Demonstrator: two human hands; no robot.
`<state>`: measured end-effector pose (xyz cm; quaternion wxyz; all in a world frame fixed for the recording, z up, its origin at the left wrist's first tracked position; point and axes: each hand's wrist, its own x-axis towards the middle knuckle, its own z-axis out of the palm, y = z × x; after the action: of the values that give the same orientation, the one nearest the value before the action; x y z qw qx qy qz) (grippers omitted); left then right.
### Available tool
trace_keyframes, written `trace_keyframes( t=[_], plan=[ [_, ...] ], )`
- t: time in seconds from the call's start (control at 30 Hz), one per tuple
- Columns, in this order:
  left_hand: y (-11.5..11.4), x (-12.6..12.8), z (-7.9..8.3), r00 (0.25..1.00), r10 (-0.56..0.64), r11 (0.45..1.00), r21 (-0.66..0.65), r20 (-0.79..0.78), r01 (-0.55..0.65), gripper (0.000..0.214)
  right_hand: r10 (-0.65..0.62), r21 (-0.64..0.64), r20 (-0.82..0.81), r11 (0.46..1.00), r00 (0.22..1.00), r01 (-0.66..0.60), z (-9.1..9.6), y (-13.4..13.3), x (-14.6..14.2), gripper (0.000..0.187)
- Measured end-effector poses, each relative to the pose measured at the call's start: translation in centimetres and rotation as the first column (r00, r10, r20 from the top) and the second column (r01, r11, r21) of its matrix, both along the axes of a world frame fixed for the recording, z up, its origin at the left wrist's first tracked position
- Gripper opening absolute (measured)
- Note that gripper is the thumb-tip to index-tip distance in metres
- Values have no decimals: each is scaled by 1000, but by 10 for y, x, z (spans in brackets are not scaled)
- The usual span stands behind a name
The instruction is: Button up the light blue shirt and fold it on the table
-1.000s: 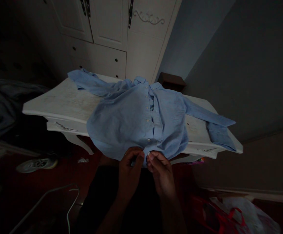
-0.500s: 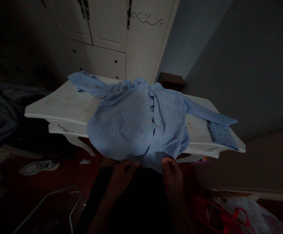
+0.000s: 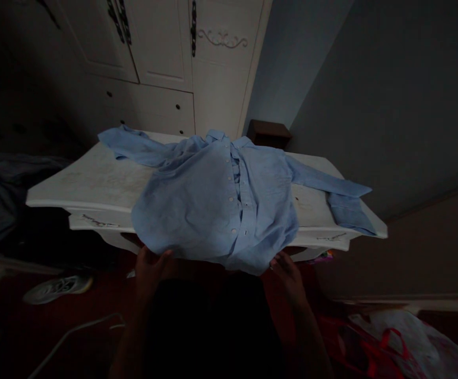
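Observation:
A light blue button-up shirt (image 3: pixel 189 205) lies front up, its collar at the far side and its sleeves out to both sides. Its front placket is unfastened, at least in part, and the lower hem hangs over the near edge of the white table (image 3: pixel 82 176). At the hem's left part is my left hand (image 3: pixel 150 271), thumb and fingers apart, the fingertips touching the cloth. My right hand (image 3: pixel 289 276) has its fingertips closed on the right part of the hem. Dim light blurs the finger details.
Beyond the table stands a white wardrobe (image 3: pixel 161 52), with a brown box (image 3: pixel 270 131) beside it. On the floor are a shoe (image 3: pixel 59 288) and a white wire hanger (image 3: pixel 74 329) at left, and a red and white bag (image 3: pixel 394 337) at right.
My left hand has moved left along the hem and its fingers have spread. My right hand has shifted slightly right. The view has swung slightly, moving the shirt left in the picture.

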<state>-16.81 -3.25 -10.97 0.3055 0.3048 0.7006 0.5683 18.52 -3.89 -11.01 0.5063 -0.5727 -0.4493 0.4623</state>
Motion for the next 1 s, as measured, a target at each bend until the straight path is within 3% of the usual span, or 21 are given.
trace_keyframes(
  t=[0.07, 0.17, 0.4, 0.5, 0.6, 0.7, 0.8, 0.9, 1.0],
  plan=[
    [0, -1, 5, 997, -50, 999, -14, 51, 50, 55, 70, -13, -13, 997, 998, -70, 2, 0, 0, 37],
    [-5, -11, 8, 1000, 3, 998, -62, 18, -2, 51, 79, -32, 2, 996, 997, -79, 4, -3, 4, 32],
    [-18, -64, 1, 973, 222, 973, -44, -59, -224, 55, -232, 6, -161, 972, 959, 236, 0, -9, 40, 37],
    [-18, -74, 1, 957, 268, 961, -38, -115, -274, 50, -306, 20, -128, 950, 943, 311, -5, -10, 50, 38],
    [-19, -72, 0, 952, 269, 958, -58, -148, -280, 46, -326, 61, -25, 943, 945, 327, -7, -11, 52, 36],
    [-24, -65, 0, 968, 186, 978, -58, -165, -198, 48, -323, 76, 80, 945, 943, 317, -4, -14, 50, 33],
    [-33, -56, 5, 958, 69, 994, -63, -279, -90, 49, -282, 25, 116, 959, 953, 281, 0, -18, 49, 36],
    [-40, -40, 15, 871, 103, 994, 13, -480, -110, 45, -327, 79, 200, 945, 924, 317, 5, -24, 46, 38],
    [-40, -14, 27, 780, 138, 984, 175, -611, -36, 33, -487, 286, 311, 867, 816, 408, 19, -30, 37, 35]
  ],
)
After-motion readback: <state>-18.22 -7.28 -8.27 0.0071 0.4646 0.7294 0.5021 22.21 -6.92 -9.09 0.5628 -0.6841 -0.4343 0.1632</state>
